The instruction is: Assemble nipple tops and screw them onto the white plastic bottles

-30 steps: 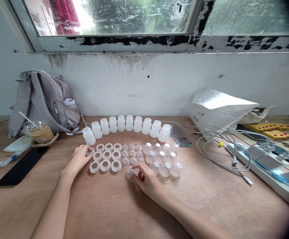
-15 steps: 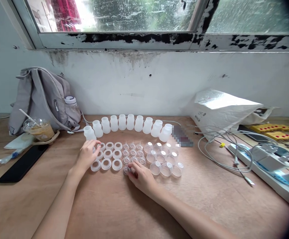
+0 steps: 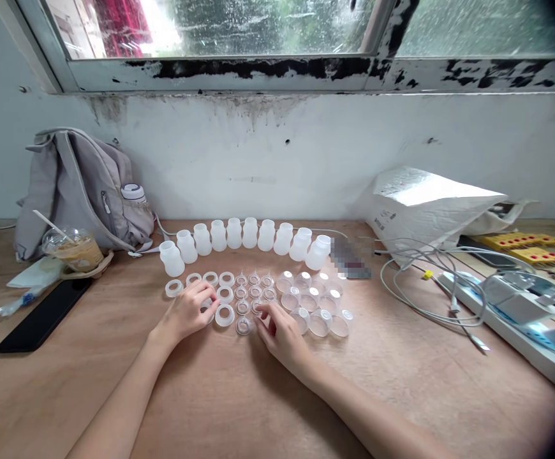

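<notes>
Wooden table [image 3: 239, 395], white wall [image 3: 306, 153], window [image 3: 258, 25]

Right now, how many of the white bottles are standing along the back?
10. The white bottles stand upright in one curved row near the wall, from the leftmost by the grey bag to the rightmost beside the blurred patch. None looks hidden.

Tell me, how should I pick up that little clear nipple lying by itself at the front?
Pinch the nipple by its round rim from above, one finger on each side. It sits alone in front of the rows, just left of the right hand, so nothing crowds it.
</notes>
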`<action>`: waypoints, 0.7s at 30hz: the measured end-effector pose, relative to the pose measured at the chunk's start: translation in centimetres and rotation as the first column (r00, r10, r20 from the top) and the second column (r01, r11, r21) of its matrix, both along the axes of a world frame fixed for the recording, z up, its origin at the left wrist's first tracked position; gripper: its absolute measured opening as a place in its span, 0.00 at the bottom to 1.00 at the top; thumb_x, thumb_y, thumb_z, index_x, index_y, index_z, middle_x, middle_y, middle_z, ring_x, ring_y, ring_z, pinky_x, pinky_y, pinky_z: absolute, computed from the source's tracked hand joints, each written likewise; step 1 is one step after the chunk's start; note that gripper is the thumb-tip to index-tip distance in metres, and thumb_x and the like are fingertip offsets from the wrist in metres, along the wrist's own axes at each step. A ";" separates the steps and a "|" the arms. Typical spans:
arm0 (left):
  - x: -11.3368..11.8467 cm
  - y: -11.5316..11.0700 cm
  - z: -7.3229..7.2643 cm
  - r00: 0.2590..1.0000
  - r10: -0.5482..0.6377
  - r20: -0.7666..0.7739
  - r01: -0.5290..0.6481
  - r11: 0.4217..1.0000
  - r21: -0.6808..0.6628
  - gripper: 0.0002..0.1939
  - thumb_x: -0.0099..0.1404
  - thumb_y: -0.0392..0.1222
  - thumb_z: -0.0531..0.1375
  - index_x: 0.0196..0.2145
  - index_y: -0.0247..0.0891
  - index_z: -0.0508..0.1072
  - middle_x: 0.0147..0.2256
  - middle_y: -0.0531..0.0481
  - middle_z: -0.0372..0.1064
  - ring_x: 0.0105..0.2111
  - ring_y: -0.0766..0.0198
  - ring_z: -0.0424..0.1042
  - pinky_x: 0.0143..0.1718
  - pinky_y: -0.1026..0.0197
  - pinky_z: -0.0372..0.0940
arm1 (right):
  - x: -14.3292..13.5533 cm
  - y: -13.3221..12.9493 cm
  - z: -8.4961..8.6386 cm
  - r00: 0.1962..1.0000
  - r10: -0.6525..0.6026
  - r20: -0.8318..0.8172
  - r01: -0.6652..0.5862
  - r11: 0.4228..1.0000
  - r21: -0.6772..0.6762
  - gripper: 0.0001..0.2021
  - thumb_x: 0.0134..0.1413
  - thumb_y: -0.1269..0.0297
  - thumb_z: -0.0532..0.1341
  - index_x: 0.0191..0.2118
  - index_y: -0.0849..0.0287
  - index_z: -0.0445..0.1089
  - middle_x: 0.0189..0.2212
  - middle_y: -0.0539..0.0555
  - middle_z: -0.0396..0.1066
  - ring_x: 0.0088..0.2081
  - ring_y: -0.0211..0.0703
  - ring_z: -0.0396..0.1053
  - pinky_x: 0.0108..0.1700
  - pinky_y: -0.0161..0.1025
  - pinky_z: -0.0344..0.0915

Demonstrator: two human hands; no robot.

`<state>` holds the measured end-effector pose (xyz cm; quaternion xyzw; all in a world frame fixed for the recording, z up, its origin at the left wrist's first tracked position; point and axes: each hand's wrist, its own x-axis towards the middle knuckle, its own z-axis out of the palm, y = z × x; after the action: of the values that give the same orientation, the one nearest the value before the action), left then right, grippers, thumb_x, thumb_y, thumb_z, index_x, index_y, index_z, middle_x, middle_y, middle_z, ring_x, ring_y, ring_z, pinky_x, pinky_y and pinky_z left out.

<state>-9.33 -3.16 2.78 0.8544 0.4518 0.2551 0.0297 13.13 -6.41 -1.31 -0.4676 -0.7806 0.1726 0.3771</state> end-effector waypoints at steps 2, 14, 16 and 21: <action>0.4 -0.4 0.1 0.999 -0.027 -0.026 0.026 0.999 -0.041 0.06 0.61 0.40 0.54 0.28 0.37 0.67 0.32 0.49 0.66 0.34 0.62 0.65 0.36 0.60 0.61 | 0.2 0.1 -0.3 0.999 -0.034 -0.014 0.034 0.999 -0.011 0.08 0.54 0.71 0.52 0.41 0.59 0.60 0.30 0.52 0.65 0.22 0.35 0.62 0.27 0.33 0.62; 1.7 -1.1 0.0 0.988 -0.144 -0.056 0.141 0.988 -0.061 0.04 0.56 0.39 0.57 0.25 0.39 0.66 0.35 0.48 0.65 0.36 0.60 0.65 0.40 0.57 0.62 | -0.4 0.9 -1.0 0.995 -0.100 0.016 0.100 0.995 0.005 0.18 0.51 0.73 0.51 0.50 0.62 0.58 0.28 0.55 0.67 0.28 0.43 0.67 0.31 0.39 0.66; 1.8 -1.0 -0.1 0.987 -0.151 -0.050 0.149 0.988 -0.040 0.04 0.56 0.39 0.57 0.24 0.39 0.66 0.35 0.48 0.66 0.36 0.60 0.65 0.40 0.56 0.62 | -0.3 0.9 -1.0 0.994 -0.104 0.020 0.104 0.995 0.007 0.13 0.52 0.74 0.51 0.44 0.59 0.61 0.29 0.55 0.67 0.28 0.42 0.66 0.31 0.38 0.65; 2.0 -1.2 0.0 0.988 -0.153 -0.004 0.153 0.988 0.016 0.04 0.57 0.37 0.55 0.25 0.38 0.64 0.39 0.46 0.66 0.38 0.59 0.66 0.40 0.56 0.62 | -0.2 0.2 -0.6 0.992 -0.125 -0.025 0.124 0.992 -0.020 0.05 0.55 0.71 0.51 0.36 0.58 0.62 0.34 0.55 0.64 0.27 0.38 0.65 0.28 0.35 0.64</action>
<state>-7.37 -4.36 2.79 0.8870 0.3828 0.2548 0.0416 12.93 -6.20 -1.86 -0.5165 -0.7433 0.1620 0.3930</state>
